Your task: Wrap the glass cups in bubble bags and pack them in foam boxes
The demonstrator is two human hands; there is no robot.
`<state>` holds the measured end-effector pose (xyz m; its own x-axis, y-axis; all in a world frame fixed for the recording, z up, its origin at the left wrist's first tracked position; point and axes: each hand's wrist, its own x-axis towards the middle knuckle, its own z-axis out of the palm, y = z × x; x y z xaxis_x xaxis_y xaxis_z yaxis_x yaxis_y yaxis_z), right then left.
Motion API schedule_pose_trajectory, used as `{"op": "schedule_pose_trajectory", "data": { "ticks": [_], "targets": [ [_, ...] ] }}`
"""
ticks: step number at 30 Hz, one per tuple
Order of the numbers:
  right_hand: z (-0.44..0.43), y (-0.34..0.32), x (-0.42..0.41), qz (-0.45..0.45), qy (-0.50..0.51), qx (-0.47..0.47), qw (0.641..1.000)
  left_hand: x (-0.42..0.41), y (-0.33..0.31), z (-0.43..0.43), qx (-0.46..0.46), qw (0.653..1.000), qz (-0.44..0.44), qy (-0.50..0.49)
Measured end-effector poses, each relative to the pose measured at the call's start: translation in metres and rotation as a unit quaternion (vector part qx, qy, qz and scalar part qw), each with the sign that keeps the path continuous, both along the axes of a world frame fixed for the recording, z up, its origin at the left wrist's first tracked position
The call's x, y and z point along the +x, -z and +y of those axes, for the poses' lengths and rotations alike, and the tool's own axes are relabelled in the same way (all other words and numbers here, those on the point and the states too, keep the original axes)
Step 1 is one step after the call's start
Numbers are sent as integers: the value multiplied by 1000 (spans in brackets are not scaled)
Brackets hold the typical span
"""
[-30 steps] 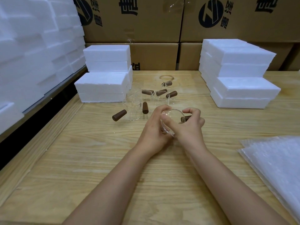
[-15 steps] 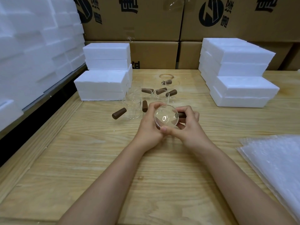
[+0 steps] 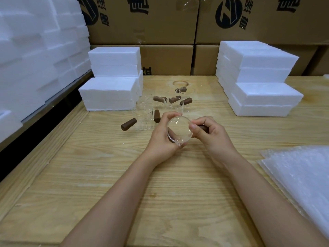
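Glass cup [image 3: 179, 131] is hanging just above the middle of the wooden table [image 3: 106, 175], with both hands on it. The left hand [image 3: 160, 139] is curling its fingers round the clear body from the left and underneath. The right hand [image 3: 211, 134] is gripping the brown handle [image 3: 203, 128], thumb up against the rim.

What's changing: over the last second the cup is getting rolled round. A second ago it was tipped more away. Now what I'm reading as the open end is facing back at the person, and the little spout [image 3: 179, 144] is pointing down. It's also drifting a touch to the left.

My guess is this is a look-over or a line-up turn, not wrapping yet. Nothing is going round the glass, and neither hand is free. The bubble bags [image 3: 302, 175] are lying flat, well off to the right. So one hand is probably going to have to let go to grab one, most likely the right.

Behind the hands, the other cups [image 3: 145, 120] are waiting bare, some upright and some on their sides. Foam boxes are stacked on the left [image 3: 110, 93] and on the right [image 3: 263, 98], with printed cartons [image 3: 142, 24] along the back. Looks like the job is only just getting going.
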<state>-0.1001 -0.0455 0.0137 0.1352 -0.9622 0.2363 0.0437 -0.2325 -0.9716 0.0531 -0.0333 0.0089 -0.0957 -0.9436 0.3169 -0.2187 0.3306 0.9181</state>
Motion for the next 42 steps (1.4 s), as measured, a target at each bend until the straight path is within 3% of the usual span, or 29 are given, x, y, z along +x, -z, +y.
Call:
{"op": "schedule_pose_trajectory", "data": {
  "ticks": [6,11,23,28,34,42],
  "targets": [
    [0,-1,-3,5,-28,4,1000,0,2,-1,1,1000,14,-5],
    [1,-2,-4,72,-45,-7,996,1,5,-3,-1,999,33,-4],
    [11,4,17,222,108,-30,968,-3,13,-5,-58,996,-55,-29],
    [12,8,31,169,197,-11,966,-7,14,-6,-83,993,-84,-18],
    [5,7,28,107,210,-13,972,-6,16,-9,-106,987,-122,-25],
    [3,3,24,67,172,-33,982,-2,11,-9,-47,997,-38,-50]
  ]
}}
